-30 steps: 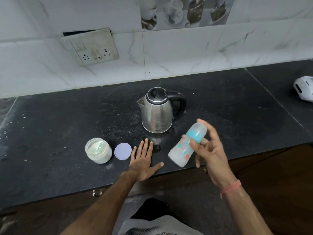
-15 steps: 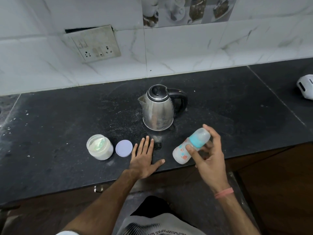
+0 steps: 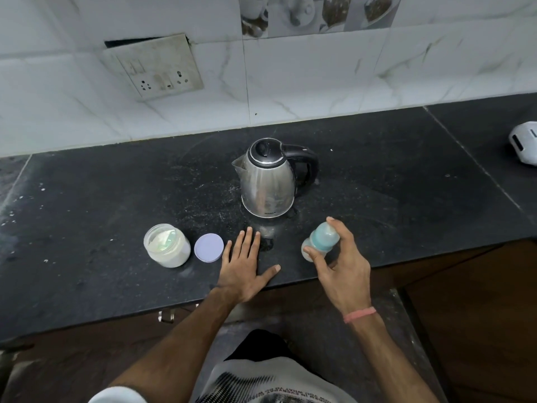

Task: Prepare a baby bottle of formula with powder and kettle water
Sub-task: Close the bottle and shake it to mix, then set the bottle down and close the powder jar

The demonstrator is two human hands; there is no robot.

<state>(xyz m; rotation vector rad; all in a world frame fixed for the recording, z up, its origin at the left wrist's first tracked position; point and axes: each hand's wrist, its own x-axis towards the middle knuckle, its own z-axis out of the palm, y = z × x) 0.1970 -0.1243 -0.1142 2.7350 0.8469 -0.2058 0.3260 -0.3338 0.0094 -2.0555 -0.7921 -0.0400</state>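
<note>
A baby bottle (image 3: 322,241) with a turquoise cap stands near the counter's front edge, seen from above, and my right hand (image 3: 341,263) is wrapped around its top. My left hand (image 3: 245,264) lies flat, fingers spread, on the black counter (image 3: 101,199) left of the bottle. A steel kettle (image 3: 268,181) with a black lid and handle stands behind both hands. An open jar of white powder (image 3: 167,249) sits at the left, with its round lilac lid (image 3: 209,247) lying beside it.
A white tiled wall with a switch and socket plate (image 3: 158,68) rises behind the counter. A white object (image 3: 524,142) lies at the far right edge. The counter's front edge runs just under my wrists.
My right hand has brought the bottle down from a tilted hold in the air to an upright stand on the counter. The left hand has not moved.
</note>
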